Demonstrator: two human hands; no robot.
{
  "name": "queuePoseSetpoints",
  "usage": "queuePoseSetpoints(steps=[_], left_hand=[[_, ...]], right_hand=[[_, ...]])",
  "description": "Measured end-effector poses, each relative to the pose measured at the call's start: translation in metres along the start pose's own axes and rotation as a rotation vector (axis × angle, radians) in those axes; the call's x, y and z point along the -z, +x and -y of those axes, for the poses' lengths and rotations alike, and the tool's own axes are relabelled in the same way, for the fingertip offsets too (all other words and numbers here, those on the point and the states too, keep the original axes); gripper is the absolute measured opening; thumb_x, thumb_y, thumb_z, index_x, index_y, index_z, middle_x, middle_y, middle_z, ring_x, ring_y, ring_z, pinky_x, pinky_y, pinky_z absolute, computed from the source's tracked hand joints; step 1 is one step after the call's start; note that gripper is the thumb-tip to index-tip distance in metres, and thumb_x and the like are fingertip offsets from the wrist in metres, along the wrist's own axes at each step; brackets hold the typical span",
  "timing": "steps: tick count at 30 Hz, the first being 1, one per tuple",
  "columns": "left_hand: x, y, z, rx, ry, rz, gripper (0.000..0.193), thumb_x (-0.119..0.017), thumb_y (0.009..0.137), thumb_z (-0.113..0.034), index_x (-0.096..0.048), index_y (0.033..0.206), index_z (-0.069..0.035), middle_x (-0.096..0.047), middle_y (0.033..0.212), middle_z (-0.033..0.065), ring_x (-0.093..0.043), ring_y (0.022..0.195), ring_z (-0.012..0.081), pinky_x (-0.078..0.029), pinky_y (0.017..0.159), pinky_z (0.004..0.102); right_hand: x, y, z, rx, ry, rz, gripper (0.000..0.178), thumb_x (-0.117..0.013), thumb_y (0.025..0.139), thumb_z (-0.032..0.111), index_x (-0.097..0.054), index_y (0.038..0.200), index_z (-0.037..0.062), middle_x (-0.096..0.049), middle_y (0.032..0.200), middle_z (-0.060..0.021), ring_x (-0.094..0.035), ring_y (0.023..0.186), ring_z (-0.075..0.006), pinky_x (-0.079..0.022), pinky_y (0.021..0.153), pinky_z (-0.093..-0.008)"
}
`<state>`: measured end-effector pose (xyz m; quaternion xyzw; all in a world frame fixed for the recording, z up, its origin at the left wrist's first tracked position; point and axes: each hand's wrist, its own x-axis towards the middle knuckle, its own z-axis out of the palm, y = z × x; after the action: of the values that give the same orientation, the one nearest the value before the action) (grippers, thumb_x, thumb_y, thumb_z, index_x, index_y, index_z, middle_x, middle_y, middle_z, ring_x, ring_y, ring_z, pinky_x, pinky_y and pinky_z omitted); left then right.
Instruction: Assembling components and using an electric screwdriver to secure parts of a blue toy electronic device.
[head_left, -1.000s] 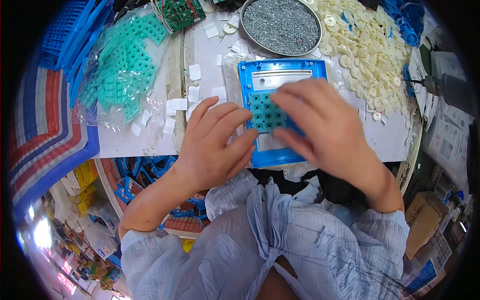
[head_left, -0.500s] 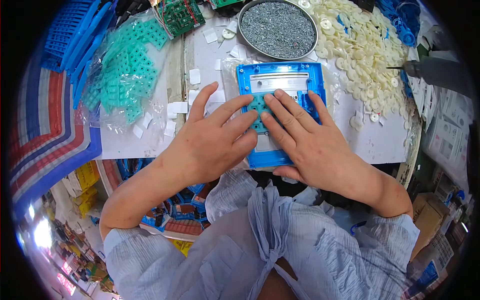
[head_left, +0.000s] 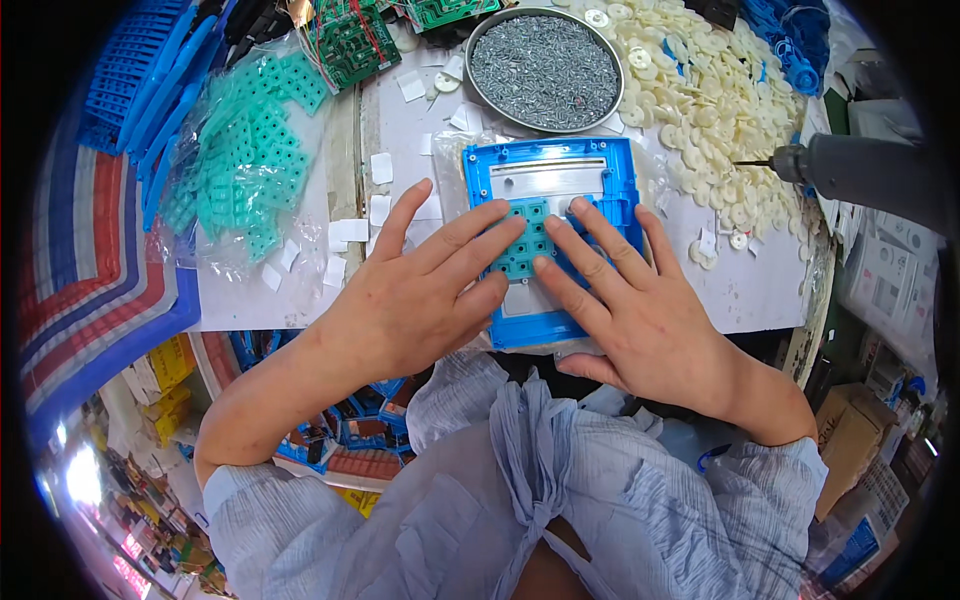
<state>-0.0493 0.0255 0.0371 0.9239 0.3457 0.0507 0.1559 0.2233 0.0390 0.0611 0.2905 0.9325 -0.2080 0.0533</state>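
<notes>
A blue plastic housing (head_left: 620, 165) lies open side up in front of me, on a clear plastic bag. Inside it sits a teal rubber keypad (head_left: 536, 208) with rows of square keys. My left hand (head_left: 415, 290) rests its fingertips on the keypad's left side, with the index finger raised and apart. On the keypad's right edge and the housing lie the fingers of my right hand (head_left: 640, 310), spread out. Its thumb is by the housing's near edge. Neither hand grips anything; part of the keypad is covered by fingers.
Behind the housing stands a round metal tray (head_left: 470, 80) full of small screws. Cream plastic discs (head_left: 720, 130) are heaped at the right, below an electric screwdriver (head_left: 870, 170). More teal keypads (head_left: 250, 160) lie in a bag at left, near green circuit boards (head_left: 350, 45).
The fingers of both hands have shifted slightly over the keypad, and more of it shows between them. The right fingers are spread a little wider.
</notes>
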Motion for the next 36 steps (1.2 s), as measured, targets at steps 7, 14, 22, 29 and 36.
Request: queuePoseSetpoints(steps=[7,14,22,29,36], left_hand=[[-0.002,0.001,0.005,0.009,-0.098,0.038,0.049,-0.086,0.07,-0.022,-0.063,0.112,-0.012,-0.046,0.157,0.0118,-0.037,0.151,0.0291,-0.019,0.122,0.0655],[0.002,0.003,0.007,-0.007,-0.074,0.051,0.05,-0.086,0.069,-0.021,-0.064,0.113,-0.013,-0.045,0.158,0.011,-0.037,0.151,0.0296,-0.02,0.122,0.0648],[0.005,0.003,0.012,-0.027,-0.115,0.022,0.051,-0.087,0.068,-0.02,-0.064,0.113,-0.014,-0.047,0.157,0.0108,-0.041,0.148,0.0304,-0.021,0.121,0.0656],[0.023,0.061,0.079,0.126,-0.066,-0.466,0.042,-0.082,0.079,-0.024,-0.063,0.113,-0.009,-0.061,0.133,0.012,-0.058,0.125,0.0339,-0.044,0.105,0.0505],[0.034,0.115,0.154,0.335,0.46,-0.504,0.043,-0.084,0.077,-0.029,-0.064,0.107,-0.007,-0.064,0.11,0.0091,-0.061,0.108,0.0309,-0.047,0.089,0.0464]], right_hand=[[-0.004,-0.002,0.002,0.026,-0.008,0.011,0.087,-0.074,0.081,0.051,-0.047,0.15,0.0055,-0.036,0.163,-0.016,-0.024,0.155,-0.0395,-0.019,0.118,-0.0693],[-0.007,-0.006,0.0,0.021,-0.001,0.008,0.088,-0.075,0.08,0.05,-0.047,0.15,0.006,-0.036,0.163,-0.0148,-0.024,0.155,-0.04,-0.02,0.119,-0.0688],[-0.006,-0.006,-0.001,0.026,0.018,-0.022,0.082,-0.075,0.081,0.047,-0.051,0.147,0.0052,-0.037,0.162,-0.0166,-0.026,0.153,-0.0413,-0.023,0.118,-0.0666],[0.009,0.003,-0.01,0.078,0.1,-0.231,0.066,-0.078,0.081,0.039,-0.059,0.133,0.0033,-0.048,0.15,-0.0193,-0.041,0.142,-0.0412,-0.034,0.112,-0.0614],[0.021,0.004,-0.013,0.14,0.126,-0.289,0.058,-0.079,0.08,0.032,-0.063,0.127,0.0026,-0.055,0.142,-0.0188,-0.049,0.134,-0.0407,-0.042,0.108,-0.0559]])
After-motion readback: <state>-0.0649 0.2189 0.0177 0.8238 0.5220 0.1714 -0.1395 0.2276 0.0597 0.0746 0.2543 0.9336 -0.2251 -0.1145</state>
